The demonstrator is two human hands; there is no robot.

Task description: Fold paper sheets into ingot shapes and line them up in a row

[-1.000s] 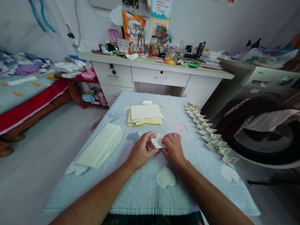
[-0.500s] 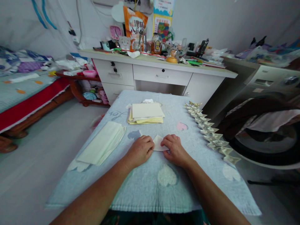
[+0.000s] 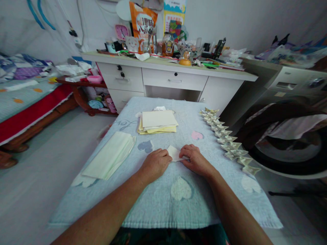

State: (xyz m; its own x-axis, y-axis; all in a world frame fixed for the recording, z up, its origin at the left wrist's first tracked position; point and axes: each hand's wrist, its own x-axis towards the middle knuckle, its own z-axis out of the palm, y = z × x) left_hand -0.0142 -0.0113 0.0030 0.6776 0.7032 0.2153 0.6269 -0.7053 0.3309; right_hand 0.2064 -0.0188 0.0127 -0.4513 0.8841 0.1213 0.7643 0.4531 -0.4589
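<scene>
A small folded piece of white paper (image 3: pixel 174 153) lies on the cloth-covered table (image 3: pixel 158 211) between my hands. My left hand (image 3: pixel 157 163) is closed on its left corner, fingertips pressed together. On the other side, my right hand (image 3: pixel 194 158) grips the right edge with curled fingers, the thumb low along the paper. Beyond them sits a stack of cream and yellow paper sheets (image 3: pixel 159 119). To the left lies a pile of long pale folded sheets (image 3: pixel 109 156). A row of folded paper pieces with pointed ends (image 3: pixel 227 139) runs along the table's right side.
A white desk (image 3: pixel 163 76) crowded with jars, a clock and an orange bag stands behind the table. At right is a front-loading washing machine (image 3: pixel 286 102) with its door open and cloth hanging out. A bed (image 3: pixel 30 112) stands at far left.
The paper and both hands have shifted slightly right, and the paper is turned a little. My right hand has moved out along the paper's edge. The whole view has moved slightly.
</scene>
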